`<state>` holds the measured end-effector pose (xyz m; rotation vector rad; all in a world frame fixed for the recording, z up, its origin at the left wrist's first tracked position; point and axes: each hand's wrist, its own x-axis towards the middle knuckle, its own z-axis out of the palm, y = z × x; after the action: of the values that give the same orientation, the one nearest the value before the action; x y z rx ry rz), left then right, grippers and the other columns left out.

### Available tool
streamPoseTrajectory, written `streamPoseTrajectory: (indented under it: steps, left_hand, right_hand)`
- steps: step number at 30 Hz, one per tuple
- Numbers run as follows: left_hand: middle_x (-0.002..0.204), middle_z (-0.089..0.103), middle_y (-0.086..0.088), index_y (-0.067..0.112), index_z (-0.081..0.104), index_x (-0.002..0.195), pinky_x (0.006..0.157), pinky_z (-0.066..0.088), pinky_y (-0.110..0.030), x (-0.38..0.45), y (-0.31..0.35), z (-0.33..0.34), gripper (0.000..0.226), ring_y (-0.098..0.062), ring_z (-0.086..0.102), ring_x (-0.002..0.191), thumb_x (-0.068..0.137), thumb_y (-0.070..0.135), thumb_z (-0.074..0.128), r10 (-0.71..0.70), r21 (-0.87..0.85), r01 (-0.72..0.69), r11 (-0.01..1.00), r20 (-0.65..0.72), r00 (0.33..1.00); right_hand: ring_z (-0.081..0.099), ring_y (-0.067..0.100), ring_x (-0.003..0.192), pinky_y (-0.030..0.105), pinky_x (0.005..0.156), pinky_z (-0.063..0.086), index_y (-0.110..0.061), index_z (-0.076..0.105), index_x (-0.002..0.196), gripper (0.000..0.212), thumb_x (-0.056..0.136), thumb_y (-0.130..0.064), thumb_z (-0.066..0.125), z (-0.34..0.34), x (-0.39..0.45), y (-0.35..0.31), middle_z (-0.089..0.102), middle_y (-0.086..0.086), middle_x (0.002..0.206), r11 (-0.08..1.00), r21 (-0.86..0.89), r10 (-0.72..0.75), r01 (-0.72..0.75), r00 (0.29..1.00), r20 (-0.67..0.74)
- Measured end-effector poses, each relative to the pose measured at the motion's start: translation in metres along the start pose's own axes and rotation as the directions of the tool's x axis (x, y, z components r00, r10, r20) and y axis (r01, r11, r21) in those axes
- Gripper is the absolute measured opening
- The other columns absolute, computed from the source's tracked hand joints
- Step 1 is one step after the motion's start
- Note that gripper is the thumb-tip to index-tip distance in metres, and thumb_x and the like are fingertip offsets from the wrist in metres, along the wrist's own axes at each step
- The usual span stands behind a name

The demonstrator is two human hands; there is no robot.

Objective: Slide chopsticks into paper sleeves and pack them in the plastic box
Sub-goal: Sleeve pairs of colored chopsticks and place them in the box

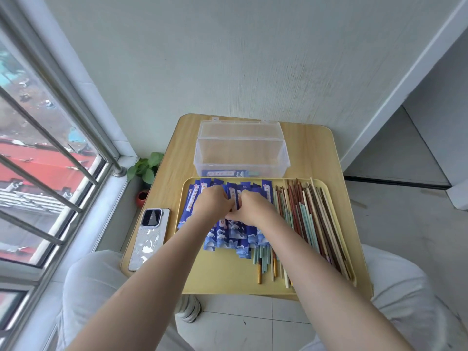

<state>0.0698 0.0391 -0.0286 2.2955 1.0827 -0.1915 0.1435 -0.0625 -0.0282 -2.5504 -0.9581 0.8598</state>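
Both hands on the sleeve pile (228,224) in the tray (222,279): left hand (211,205) and right hand (253,207) look pinching 1 sleeve (fingertips hidden). Chopsticks (309,219) alongside for reach; box (240,150) open behind, 1 pack inside.

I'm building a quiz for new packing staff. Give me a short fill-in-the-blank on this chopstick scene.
1. The blue paper sleeves and loose chopsticks lie on a ____ tray.
2. The clear plastic box stands with its lid ____.
3. The phone lies to the ____ of the tray.
4. Both the left hand and right hand work over the ____.

Missing words: yellow; open; left; sleeves
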Motion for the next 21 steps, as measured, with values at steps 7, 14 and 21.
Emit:
streamPoseTrajectory:
  steps: [7, 14, 21]
  left_hand:
    - [0.062, 0.062, -0.010, -0.001, 0.072, 0.081, 0.054, 0.044, -0.029, -0.004, -0.006, 0.001, 0.021, -0.021, 0.053, 0.055, 0.088, 0.016, 0.062, -0.056, -0.200, 0.064, 0.978, 0.047, 0.997]
    - [0.070, 0.068, -0.008, -0.001, 0.071, 0.090, 0.045, 0.051, -0.024, -0.010, -0.001, -0.007, 0.029, -0.017, 0.061, 0.053, 0.095, 0.027, 0.064, -0.077, -0.502, 0.101, 0.859, 0.068, 0.995]
    - [0.083, 0.064, -0.010, 0.003, 0.062, 0.097, 0.054, 0.048, -0.027, -0.016, -0.006, -0.009, 0.034, -0.018, 0.065, 0.064, 0.089, 0.033, 0.076, -0.073, -0.831, 0.251, 0.496, 0.248, 0.966]
  right_hand:
    - [0.040, 0.014, 0.052, 0.027, 0.043, 0.027, -0.005, 0.048, 0.107, 0.040, 0.089, -0.035, 0.068, 0.013, -0.010, -0.002, 0.051, 0.004, 0.078, 0.984, 0.165, 0.079, -0.064, 0.993, -0.086]
    - [0.031, 0.020, 0.048, 0.029, 0.049, 0.023, -0.014, 0.037, 0.059, 0.043, 0.094, -0.024, 0.059, -0.001, -0.025, -0.002, 0.036, 0.001, 0.054, 0.962, 0.272, 0.045, 0.012, 0.978, -0.203]
    - [0.057, 0.020, 0.071, 0.029, 0.063, 0.046, 0.000, 0.065, 0.100, 0.020, 0.096, -0.016, 0.053, -0.028, -0.038, 0.007, 0.062, 0.006, 0.078, 0.859, 0.499, -0.066, 0.118, 0.990, -0.122]
